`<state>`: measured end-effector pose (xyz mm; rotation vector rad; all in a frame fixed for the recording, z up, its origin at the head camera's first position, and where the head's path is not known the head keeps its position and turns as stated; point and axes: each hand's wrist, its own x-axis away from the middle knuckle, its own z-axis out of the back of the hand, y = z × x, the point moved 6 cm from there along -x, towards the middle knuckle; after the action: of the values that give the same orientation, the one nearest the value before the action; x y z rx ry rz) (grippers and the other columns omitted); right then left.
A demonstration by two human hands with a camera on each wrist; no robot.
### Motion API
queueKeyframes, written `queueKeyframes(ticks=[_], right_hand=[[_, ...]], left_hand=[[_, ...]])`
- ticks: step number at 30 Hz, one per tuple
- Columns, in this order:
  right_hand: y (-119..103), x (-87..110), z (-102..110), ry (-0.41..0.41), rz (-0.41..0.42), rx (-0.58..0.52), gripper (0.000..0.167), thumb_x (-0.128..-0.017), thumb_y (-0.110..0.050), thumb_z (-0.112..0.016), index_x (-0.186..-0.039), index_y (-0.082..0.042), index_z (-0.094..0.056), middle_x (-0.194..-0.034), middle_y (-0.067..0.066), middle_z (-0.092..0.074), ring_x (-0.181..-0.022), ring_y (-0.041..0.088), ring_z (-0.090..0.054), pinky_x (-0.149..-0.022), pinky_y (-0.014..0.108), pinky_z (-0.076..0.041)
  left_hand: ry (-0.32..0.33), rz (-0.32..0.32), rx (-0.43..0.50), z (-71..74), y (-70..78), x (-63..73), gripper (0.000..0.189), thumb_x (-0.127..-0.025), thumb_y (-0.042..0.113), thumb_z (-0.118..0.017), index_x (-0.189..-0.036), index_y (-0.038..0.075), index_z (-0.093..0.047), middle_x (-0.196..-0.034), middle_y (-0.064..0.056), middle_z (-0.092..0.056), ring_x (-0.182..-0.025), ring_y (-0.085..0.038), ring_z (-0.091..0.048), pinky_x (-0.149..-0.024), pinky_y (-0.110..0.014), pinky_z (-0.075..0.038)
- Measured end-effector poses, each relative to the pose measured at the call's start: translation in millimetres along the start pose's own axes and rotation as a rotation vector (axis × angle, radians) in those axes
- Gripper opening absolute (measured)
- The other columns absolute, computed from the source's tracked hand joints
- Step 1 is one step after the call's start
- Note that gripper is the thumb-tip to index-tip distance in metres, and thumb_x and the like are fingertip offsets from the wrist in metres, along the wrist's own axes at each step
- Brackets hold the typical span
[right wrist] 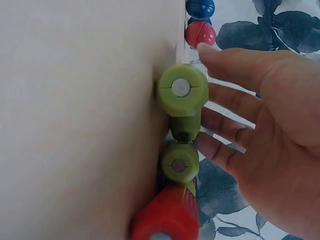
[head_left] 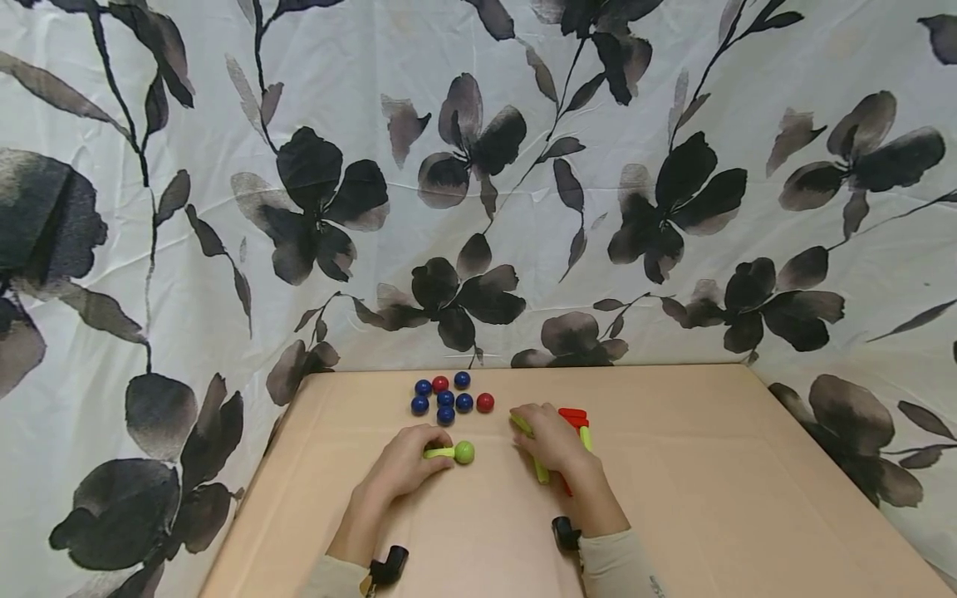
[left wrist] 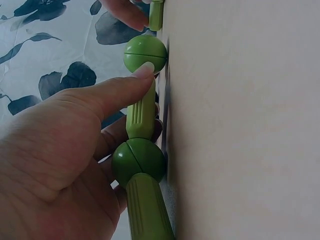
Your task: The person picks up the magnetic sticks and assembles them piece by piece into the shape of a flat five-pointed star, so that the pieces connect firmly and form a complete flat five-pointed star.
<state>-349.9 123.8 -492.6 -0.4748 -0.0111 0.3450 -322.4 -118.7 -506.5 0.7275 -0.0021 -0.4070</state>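
My left hand holds a light green rod between thumb and fingers. A green ball sits at the rod's tip. In the left wrist view a second green ball joins it to another green rod near the palm. My right hand rests over loose green rods, its thumb raised and its fingers fairly straight along their far side. Whether it lifts any rod is hard to tell. Beside it lie red rods and a further green rod.
Several blue balls and two red balls are grouped at the back of the tan table. Behind its far edge hangs a white cloth with dark flowers.
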Motion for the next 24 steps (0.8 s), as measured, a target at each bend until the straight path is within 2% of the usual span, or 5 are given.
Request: queueKeyframes(ticks=[7,11,16,24], right_hand=[[-4.3,0.0,-2.1,-0.003,0.053,0.026,0.040,-0.091,-0.011,-0.079,-0.130,-0.011,-0.071,-0.128,0.006,-0.069,-0.118,0.026,-0.057,-0.103,0.046,-0.052],[-4.0,-1.2,-3.0,-0.013,0.048,0.035,0.034,-0.091,-0.010,-0.080,-0.124,-0.009,-0.074,-0.121,0.006,-0.069,-0.112,0.025,-0.056,-0.099,0.044,-0.053],[-2.8,-2.5,-5.8,-0.031,0.026,0.025,0.025,-0.090,-0.011,-0.080,-0.115,-0.014,-0.074,-0.109,0.002,-0.069,-0.102,0.021,-0.052,-0.091,0.040,-0.053],[-4.8,-2.3,-8.5,-0.045,0.045,0.056,0.024,-0.087,-0.004,-0.079,-0.109,-0.013,-0.074,-0.104,0.000,-0.065,-0.100,0.020,-0.050,-0.089,0.039,-0.052]], left_hand=[[0.002,0.009,0.000,-0.1,-0.8,-0.3,0.010,-0.092,0.027,-0.081,-0.099,0.023,-0.075,-0.089,0.012,-0.066,-0.084,-0.009,-0.058,-0.084,-0.036,-0.052],[-0.001,0.007,0.005,-0.5,-0.2,-0.6,0.011,-0.092,0.027,-0.081,-0.100,0.022,-0.075,-0.090,0.012,-0.067,-0.085,-0.010,-0.059,-0.085,-0.037,-0.052],[-0.006,0.007,0.011,-1.3,0.1,-0.6,0.012,-0.092,0.026,-0.081,-0.102,0.021,-0.076,-0.092,0.011,-0.068,-0.087,-0.009,-0.059,-0.088,-0.038,-0.053],[-0.005,0.008,0.015,-1.0,-0.4,0.3,0.011,-0.092,0.026,-0.081,-0.102,0.023,-0.076,-0.094,0.011,-0.069,-0.088,-0.010,-0.060,-0.089,-0.040,-0.052]])
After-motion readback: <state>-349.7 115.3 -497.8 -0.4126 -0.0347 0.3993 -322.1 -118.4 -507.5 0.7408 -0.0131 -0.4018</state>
